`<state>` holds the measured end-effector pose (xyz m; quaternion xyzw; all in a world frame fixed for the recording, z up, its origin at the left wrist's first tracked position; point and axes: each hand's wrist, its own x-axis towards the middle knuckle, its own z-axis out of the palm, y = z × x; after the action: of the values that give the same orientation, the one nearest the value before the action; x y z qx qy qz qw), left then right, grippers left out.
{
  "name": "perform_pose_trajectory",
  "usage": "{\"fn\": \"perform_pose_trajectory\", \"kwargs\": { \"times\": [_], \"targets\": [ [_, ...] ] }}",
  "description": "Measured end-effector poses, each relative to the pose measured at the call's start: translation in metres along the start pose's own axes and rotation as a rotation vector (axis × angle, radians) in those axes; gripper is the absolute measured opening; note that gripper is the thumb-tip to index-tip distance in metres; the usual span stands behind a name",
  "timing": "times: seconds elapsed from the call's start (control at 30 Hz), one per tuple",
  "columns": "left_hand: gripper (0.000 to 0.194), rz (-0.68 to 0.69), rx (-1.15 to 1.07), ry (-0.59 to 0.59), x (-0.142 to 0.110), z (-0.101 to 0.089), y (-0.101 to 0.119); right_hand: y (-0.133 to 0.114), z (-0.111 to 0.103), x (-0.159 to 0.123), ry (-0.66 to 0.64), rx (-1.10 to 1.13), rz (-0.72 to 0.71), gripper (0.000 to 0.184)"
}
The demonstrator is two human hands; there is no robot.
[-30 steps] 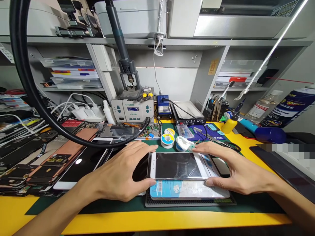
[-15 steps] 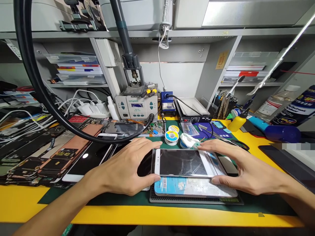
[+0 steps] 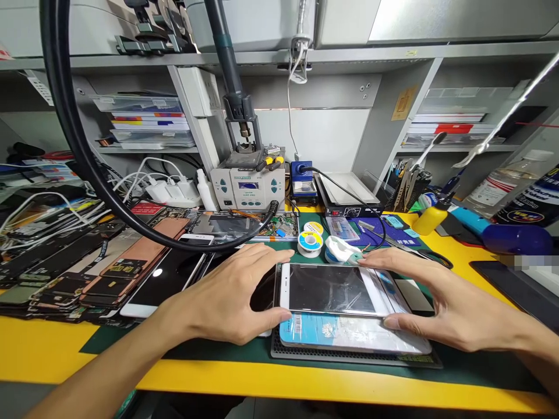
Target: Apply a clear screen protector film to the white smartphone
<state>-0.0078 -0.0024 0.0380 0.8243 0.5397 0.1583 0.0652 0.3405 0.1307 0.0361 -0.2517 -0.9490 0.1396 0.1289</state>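
A white-fronted smartphone [image 3: 329, 288] with a dark screen lies flat, screen up, above a blue and white plastic-wrapped package [image 3: 349, 334]. My left hand [image 3: 238, 294] grips its left end, thumb at the near corner and fingertips at the far one. Around the right end closes my right hand [image 3: 437, 299], thumb on the near edge and fingers on the far edge. Clear film seems to stick out past the phone's right end. Beneath the package is a dark perforated pad [image 3: 349, 354]. I cannot tell whether the phone touches the package.
Stripped phone parts [image 3: 117, 267] and another white phone [image 3: 166, 279] crowd the left. Behind stand a hot-air station [image 3: 247, 189], a solder spool [image 3: 310, 241] and a white cloth [image 3: 343, 250]. A black hose [image 3: 105, 198] arches over the left. Bottles [image 3: 493, 183] stand at the right.
The whole view has shifted slightly, so everything sits a little further right. Both hands keep the same hold on the smartphone, which has not visibly moved on the bench.
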Motion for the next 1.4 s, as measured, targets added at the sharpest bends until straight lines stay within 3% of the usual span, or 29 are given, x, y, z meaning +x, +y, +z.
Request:
{"fn": "perform_pose_trajectory", "kwargs": {
  "times": [1.4],
  "targets": [
    [0.086, -0.056, -0.004, -0.026, -0.0016, -0.0009, -0.0024, -0.0005, -0.0019, -0.0013, 0.014, 0.021, 0.036, 0.071]
  ]
}}
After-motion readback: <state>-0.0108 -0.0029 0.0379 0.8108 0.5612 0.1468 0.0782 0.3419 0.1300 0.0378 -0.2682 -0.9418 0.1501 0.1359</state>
